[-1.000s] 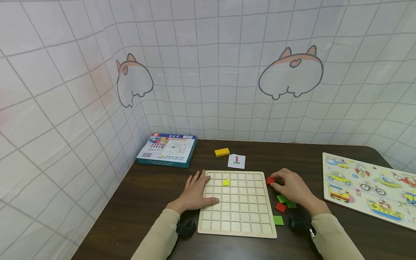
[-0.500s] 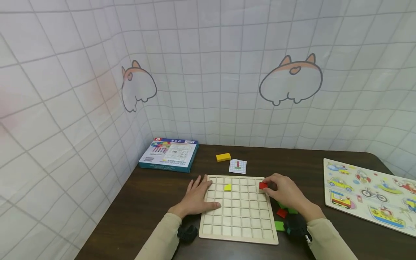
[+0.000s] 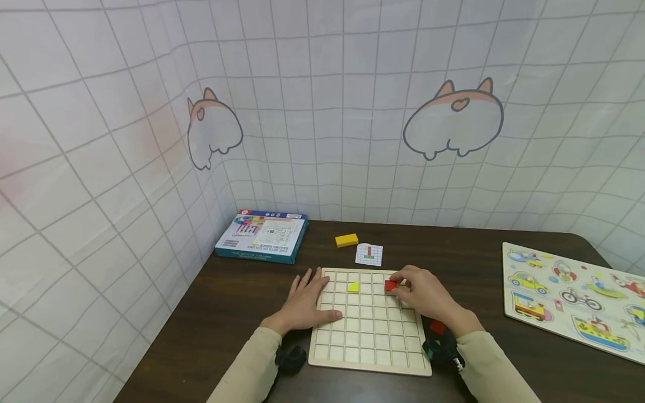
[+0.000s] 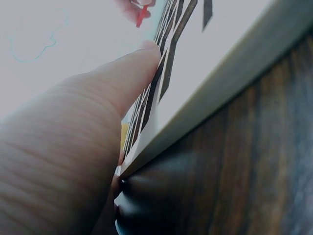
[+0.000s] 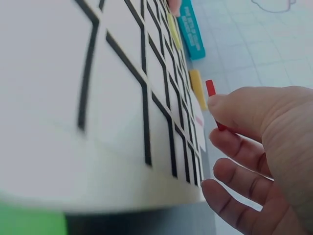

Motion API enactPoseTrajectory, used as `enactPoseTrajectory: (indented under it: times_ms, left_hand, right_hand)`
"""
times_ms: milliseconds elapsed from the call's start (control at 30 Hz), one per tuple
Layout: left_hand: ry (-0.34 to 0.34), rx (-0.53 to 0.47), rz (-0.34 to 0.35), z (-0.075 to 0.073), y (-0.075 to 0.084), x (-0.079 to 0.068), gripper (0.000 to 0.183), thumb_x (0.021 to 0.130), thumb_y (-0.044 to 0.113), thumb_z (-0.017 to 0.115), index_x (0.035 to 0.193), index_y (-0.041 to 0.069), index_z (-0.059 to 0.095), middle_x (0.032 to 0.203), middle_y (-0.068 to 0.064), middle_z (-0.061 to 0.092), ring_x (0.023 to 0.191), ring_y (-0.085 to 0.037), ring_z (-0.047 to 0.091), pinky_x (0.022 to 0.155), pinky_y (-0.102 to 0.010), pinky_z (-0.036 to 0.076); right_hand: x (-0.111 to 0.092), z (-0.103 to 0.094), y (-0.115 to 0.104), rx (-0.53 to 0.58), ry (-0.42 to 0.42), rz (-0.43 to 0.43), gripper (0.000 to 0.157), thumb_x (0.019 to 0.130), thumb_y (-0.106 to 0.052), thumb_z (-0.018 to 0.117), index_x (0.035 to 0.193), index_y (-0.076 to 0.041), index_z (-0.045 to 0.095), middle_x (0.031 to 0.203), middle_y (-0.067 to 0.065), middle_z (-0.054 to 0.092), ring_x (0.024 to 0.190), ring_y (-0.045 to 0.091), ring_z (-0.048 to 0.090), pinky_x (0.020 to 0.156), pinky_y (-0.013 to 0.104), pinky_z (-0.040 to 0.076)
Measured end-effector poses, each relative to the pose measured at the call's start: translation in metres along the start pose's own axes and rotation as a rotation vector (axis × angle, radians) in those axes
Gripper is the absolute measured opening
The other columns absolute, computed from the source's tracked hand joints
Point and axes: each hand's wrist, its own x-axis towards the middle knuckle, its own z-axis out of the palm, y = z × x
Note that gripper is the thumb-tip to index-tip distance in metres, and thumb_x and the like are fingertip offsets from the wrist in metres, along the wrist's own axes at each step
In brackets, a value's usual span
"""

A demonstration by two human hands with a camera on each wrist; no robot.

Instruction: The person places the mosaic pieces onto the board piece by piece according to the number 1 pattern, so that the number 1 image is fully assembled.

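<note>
A pale wooden grid board [image 3: 370, 341] lies on the dark table. Spread across its left edge is my left hand [image 3: 302, 305], fingers straight and thumb [image 4: 132, 63] resting on the grid. One yellow tile [image 3: 353, 287] with a cut corner sits in a cell near the top. Between thumb and fingertips, my right hand [image 3: 428, 294] pinches a square red tile [image 3: 390, 285] over the board's upper right part. In the right wrist view that tile [image 5: 211, 88] stands on edge, raised above the grid, and the other fingers are loosely bent.
Behind the board lie a small pattern card [image 3: 369, 254] and a yellow block [image 3: 346, 240]. A boxed set [image 3: 262, 236] is at the back left. Another red tile [image 3: 437, 327] shows beside my right wrist. A picture puzzle board [image 3: 569, 302] lies at the right.
My right hand has carried the red tile leftward from beside the board to over its upper right cells. My left hand stays on the board's left edge.
</note>
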Motion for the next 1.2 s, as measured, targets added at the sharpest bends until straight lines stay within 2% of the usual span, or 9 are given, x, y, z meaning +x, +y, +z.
enactPoseTrajectory:
  times_ms: [133, 300, 567, 767, 967, 1200]
  left_hand:
    - [0.003, -0.004, 0.000, -0.001, 0.002, 0.000, 0.097, 0.080, 0.068, 0.064, 0.154, 0.014, 0.032, 0.163, -0.011, 0.011, 0.150, -0.032, 0.002, 0.118, -0.055, -0.005]
    - [0.004, -0.003, -0.003, -0.002, 0.003, -0.001, 0.096, 0.080, 0.067, 0.065, 0.153, 0.013, 0.032, 0.163, -0.012, 0.012, 0.150, -0.032, 0.002, 0.118, -0.055, -0.004]
    - [0.002, -0.001, -0.017, -0.001, 0.002, 0.000, 0.096, 0.080, 0.067, 0.066, 0.153, 0.013, 0.033, 0.163, -0.011, 0.012, 0.150, -0.032, 0.002, 0.118, -0.054, -0.004]
    - [-0.005, -0.019, -0.014, -0.002, 0.002, -0.001, 0.096, 0.080, 0.065, 0.067, 0.153, 0.014, 0.033, 0.163, -0.010, 0.013, 0.150, -0.031, 0.002, 0.118, -0.054, -0.005]
    - [-0.010, -0.011, -0.012, -0.002, 0.002, -0.001, 0.096, 0.080, 0.065, 0.067, 0.154, 0.015, 0.032, 0.163, -0.009, 0.012, 0.150, -0.031, 0.001, 0.118, -0.054, -0.005]
    - [-0.010, -0.002, -0.017, -0.002, 0.002, -0.001, 0.096, 0.080, 0.066, 0.066, 0.154, 0.015, 0.032, 0.163, -0.009, 0.013, 0.150, -0.031, 0.001, 0.118, -0.054, -0.004]
  right_hand:
    - [0.003, 0.004, -0.004, 0.023, -0.023, 0.005, 0.022, 0.090, -0.018, 0.071, 0.111, -0.011, 0.071, 0.103, -0.002, 0.065, 0.082, 0.013, 0.055, 0.069, 0.031, 0.049]
    - [0.007, 0.009, -0.008, 0.038, -0.039, 0.010, 0.022, 0.089, -0.018, 0.071, 0.110, -0.012, 0.072, 0.101, -0.003, 0.065, 0.079, 0.012, 0.052, 0.068, 0.030, 0.047]
    - [0.011, 0.014, -0.015, 0.045, -0.017, -0.005, 0.020, 0.089, -0.018, 0.072, 0.108, -0.013, 0.072, 0.099, -0.005, 0.064, 0.077, 0.010, 0.053, 0.066, 0.027, 0.047]
    - [0.017, 0.021, -0.019, 0.058, -0.014, -0.019, 0.020, 0.089, -0.018, 0.072, 0.108, -0.013, 0.072, 0.102, -0.002, 0.066, 0.082, 0.011, 0.055, 0.070, 0.030, 0.049]
    - [0.022, 0.029, -0.020, 0.061, -0.006, -0.025, 0.020, 0.088, -0.019, 0.073, 0.107, -0.014, 0.072, 0.099, -0.004, 0.065, 0.078, 0.010, 0.053, 0.069, 0.030, 0.048]
    - [0.025, 0.035, -0.023, 0.078, -0.011, 0.009, 0.020, 0.087, -0.020, 0.074, 0.107, -0.015, 0.073, 0.096, -0.005, 0.063, 0.075, 0.010, 0.051, 0.069, 0.029, 0.046]
